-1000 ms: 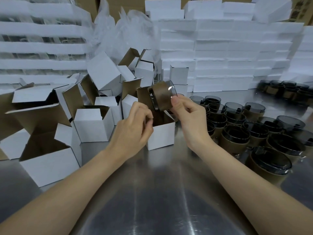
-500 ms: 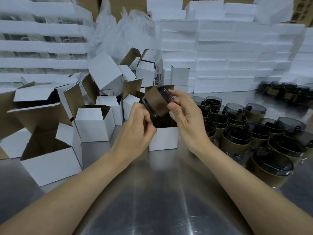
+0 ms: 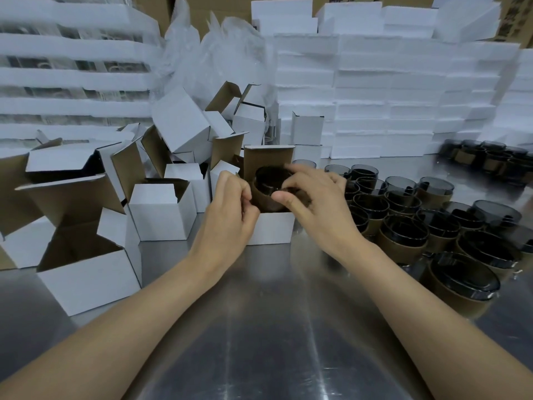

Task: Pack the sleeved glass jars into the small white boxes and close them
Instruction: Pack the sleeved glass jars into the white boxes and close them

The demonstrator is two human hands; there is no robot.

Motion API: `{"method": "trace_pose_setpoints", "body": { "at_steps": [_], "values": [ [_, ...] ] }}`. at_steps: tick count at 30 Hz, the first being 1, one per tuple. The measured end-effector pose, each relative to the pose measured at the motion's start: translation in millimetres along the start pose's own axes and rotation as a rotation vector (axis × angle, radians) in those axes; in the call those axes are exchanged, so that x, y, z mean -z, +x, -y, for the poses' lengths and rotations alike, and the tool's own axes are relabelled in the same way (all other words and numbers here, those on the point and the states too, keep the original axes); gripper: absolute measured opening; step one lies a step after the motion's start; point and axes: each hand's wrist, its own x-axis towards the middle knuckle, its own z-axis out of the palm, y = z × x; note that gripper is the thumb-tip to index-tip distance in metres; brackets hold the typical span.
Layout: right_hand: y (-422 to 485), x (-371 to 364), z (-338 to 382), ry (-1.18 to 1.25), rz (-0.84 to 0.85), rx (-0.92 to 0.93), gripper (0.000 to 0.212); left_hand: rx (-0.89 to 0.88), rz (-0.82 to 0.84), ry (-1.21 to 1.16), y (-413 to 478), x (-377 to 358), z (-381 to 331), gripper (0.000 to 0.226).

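Right, I'm looking down at the small white box (image 3: 271, 229) standing open at the middle of the steel table (image 3: 259, 327), its lid flap (image 3: 268, 158) upright at the back so the mouth is free. The sleeved jar (image 3: 266, 187) sits half in that mouth, mouth up, brown sleeve partly below the rim, dark glass showing above. My right hand (image 3: 314, 203) grips it from the top: thumb on the near side, the other fingers curled over the far rim. Holding it from above leaves the sides free to slide between the walls. My left hand (image 3: 230, 215) is at the box's left wall, fingers curled tight together, gripping the edge as far as I can tell, I'd say to steady the light box and hold the side flap clear. The fit looks snug, so the next push wants to go straight down or the sleeve may catch on the cardboard. The waiting jars (image 3: 403, 226) crowd just right of the box, within easy reach of the right hand, and the empty boxes (image 3: 161, 215) lie to the left, near the other one. Foam stacks (image 3: 375, 96) wall off the back.
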Motion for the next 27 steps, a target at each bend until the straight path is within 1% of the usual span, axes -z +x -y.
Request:
{"method": "trace_pose_setpoints", "body": {
  "at_steps": [3,5,7,9,10,12,13,15,17,18,21,23,24,26,27],
  "values": [
    [0,-3,-1,0.012,0.114,0.008,0.018,-0.008,0.003,0.021,-1,0,0,0.034],
    [0,-5,-3,0.018,0.203,0.009,0.020,-0.004,-0.003,0.022,0,-1,1,0.029],
    [1,-5,-6,0.050,0.249,0.020,0.021,0.014,-0.027,0.001,0,-3,1,0.026],
    [0,-5,-6,0.099,0.216,0.016,0.021,0.072,-0.056,-0.073,-2,-4,2,0.030],
    [-1,-5,-5,0.134,0.148,0.011,0.021,0.120,-0.068,-0.122,-2,-4,3,0.028],
    [-3,-7,-2,0.210,-0.047,-0.020,0.026,0.243,-0.081,-0.194,-2,-4,5,0.020],
    [-4,-8,0,0.278,-0.124,-0.061,0.031,0.292,-0.085,-0.194,-2,-4,7,0.020],
    [-4,-11,2,0.500,-0.179,-0.202,0.035,0.312,-0.051,-0.151,-1,-4,10,0.021],
    [-4,-14,3,0.648,-0.155,-0.329,0.034,0.304,0.025,-0.153,-1,-4,11,0.020],
    [-4,-16,2,0.645,-0.133,-0.360,0.036,0.315,0.064,-0.166,0,-4,11,0.018],
    [-4,-23,-1,0.632,-0.057,-0.394,0.052,0.394,0.132,-0.240,2,-3,10,0.017],
    [-3,-26,-3,0.735,0.016,-0.424,0.064,0.442,0.160,-0.305,2,-3,10,0.017],
    [-2,-26,-4,0.772,0.040,-0.422,0.066,0.467,0.170,-0.333,2,-4,10,0.015],
    [-2,-22,-5,0.751,0.064,-0.386,0.059,0.527,0.167,-0.382,3,-5,10,0.007],
    [-1,-21,-5,0.707,0.071,-0.361,0.052,0.545,0.156,-0.399,3,-4,9,0.010]
  ]
}}
